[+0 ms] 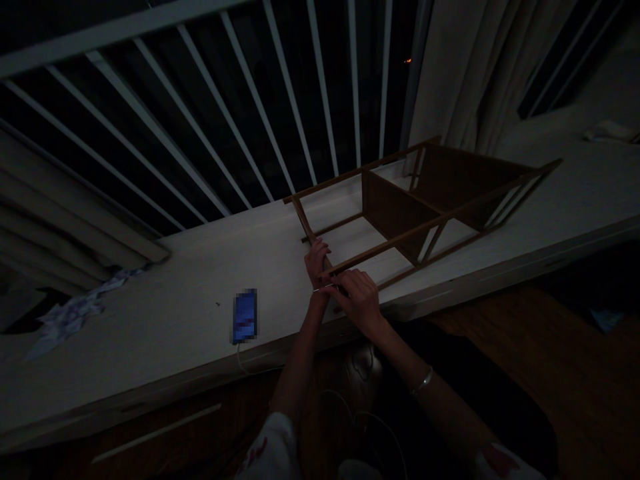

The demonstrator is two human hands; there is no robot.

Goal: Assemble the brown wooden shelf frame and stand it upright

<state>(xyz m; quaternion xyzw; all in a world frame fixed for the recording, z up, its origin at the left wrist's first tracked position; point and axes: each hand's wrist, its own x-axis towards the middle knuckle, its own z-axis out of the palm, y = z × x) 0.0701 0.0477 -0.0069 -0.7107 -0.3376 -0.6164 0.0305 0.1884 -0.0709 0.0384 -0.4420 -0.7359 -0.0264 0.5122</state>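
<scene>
overall: dim room, so detail in the shadows is limited.
wooden frame [425,200]: lies on its side on the white tabletop [165,300], right of centre. its near-left corner sits close to the tabletop's near edge. open bars at the left end, dark panels further right.
left hand [317,259]: fingers wrapped around the end bar at the near-left corner of the wooden frame, clamped on it.
right hand [359,300]: just right of the left hand, fingers folded together on a thin metal piece [325,288]. the piece points left, toward the corner joint. its kind cannot be told.
bracelet [423,381]: pale band on the right wrist.
phone [245,315]: lit blue screen, flat on the tabletop, left of both hands and apart from them.
cable [240,357]: runs from the phone over the near edge.
crumpled paper [75,313]: at the far left of the tabletop.
window bars [250,100]: white, behind the tabletop, dark beyond.
curtain [460,73]: pale, hanging behind the right part of the wooden frame.
</scene>
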